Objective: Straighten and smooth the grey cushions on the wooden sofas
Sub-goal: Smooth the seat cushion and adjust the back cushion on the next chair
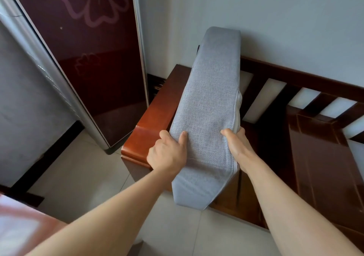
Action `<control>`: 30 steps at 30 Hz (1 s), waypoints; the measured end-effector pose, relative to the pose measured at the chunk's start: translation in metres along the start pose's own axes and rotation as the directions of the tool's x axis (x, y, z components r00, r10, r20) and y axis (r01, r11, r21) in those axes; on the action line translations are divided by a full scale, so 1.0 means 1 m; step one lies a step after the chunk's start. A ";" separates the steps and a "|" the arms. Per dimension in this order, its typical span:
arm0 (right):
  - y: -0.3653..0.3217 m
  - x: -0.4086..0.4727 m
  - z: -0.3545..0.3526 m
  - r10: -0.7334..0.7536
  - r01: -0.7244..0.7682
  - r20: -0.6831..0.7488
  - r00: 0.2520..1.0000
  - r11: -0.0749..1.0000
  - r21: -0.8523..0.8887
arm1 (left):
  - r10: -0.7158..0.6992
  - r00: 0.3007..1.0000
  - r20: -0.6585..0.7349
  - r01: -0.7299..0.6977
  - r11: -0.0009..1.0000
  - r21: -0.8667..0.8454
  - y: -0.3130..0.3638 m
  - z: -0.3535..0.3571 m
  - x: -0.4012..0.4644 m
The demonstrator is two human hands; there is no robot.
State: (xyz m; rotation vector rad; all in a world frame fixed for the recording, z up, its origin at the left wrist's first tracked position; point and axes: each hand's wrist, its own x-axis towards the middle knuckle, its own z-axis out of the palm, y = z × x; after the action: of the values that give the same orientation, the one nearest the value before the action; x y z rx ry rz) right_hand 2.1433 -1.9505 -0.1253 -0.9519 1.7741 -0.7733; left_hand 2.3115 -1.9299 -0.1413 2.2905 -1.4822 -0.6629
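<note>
Gripping the grey cushion (208,106) from both sides, the fingers (182,137) of the left hand (167,155) and those of the right hand (239,145) are curled into its fabric. The cushion stands on its edge above the wooden sofa (319,157), lifted off the bare seat and beside the armrest (151,125). I judge the work is only begun: this cushion is not yet laid flat or smoothed, and no other cushion is visible.

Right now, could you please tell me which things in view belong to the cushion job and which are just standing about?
Job: long grey fabric cushion, gripped by left hand and right hand; brown wooden sofa.

Standing about: dark red floral-panelled appliance; pale tiled floor.
</note>
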 end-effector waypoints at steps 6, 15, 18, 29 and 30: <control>0.011 0.001 0.003 -0.048 0.046 0.010 0.999 0.988 0.147 | 0.015 0.999 0.037 -0.015 1.000 -0.014 0.013 -0.001 0.025; 0.035 -0.017 0.002 -0.090 0.092 -0.020 0.996 0.976 0.199 | -0.003 0.999 -0.051 0.000 0.998 -0.057 0.003 0.017 -0.004; 0.039 -0.032 0.006 -0.105 0.112 -0.048 0.993 0.973 0.200 | -0.002 0.999 -0.046 0.000 0.999 -0.044 -0.007 0.016 -0.009; 0.053 -0.078 0.054 -0.046 0.093 -0.206 0.978 0.971 0.222 | 0.107 0.992 0.070 -0.108 0.994 0.009 -0.040 -0.010 -0.003; 0.053 -0.079 0.057 -0.038 0.093 -0.231 0.972 0.968 0.233 | 0.115 0.989 0.088 -0.116 0.993 0.011 -0.038 -0.013 -0.001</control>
State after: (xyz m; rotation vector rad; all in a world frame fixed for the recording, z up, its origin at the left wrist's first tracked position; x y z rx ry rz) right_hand 2.2018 -1.8609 -0.1544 -0.7865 1.7944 -1.1511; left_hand 2.3472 -1.9132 -0.1499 2.1929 -1.6517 -0.7279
